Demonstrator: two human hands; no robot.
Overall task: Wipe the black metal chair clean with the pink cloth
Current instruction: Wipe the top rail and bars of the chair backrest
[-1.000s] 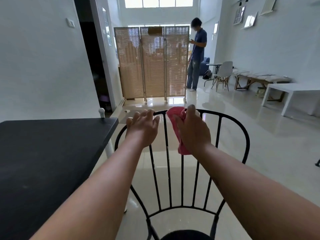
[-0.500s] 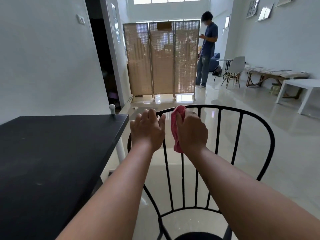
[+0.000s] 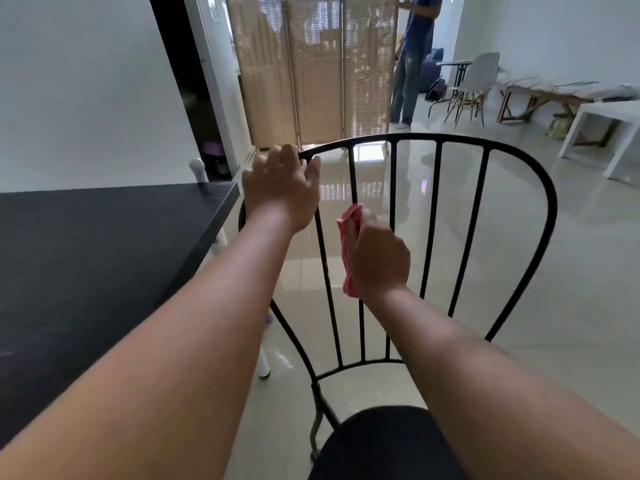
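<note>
Pink cloth (image 3: 346, 252) bunched in right hand (image 3: 379, 263), apparently wrapped round chair spindle (image 3: 354, 178).

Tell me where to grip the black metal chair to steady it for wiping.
Grip the black metal chair by its thin curved top rail near the left end, from above on the seat side, fingers curled over. It is slim, open above, and clear of the bar where the right hand holds the pink cloth. The left hand grips there.

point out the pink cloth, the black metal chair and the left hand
pink cloth (image 3: 346, 245): head view, middle of its visible strip
black metal chair (image 3: 374, 445): head view, seat cushion
left hand (image 3: 282, 192): head view, back of the hand
</note>
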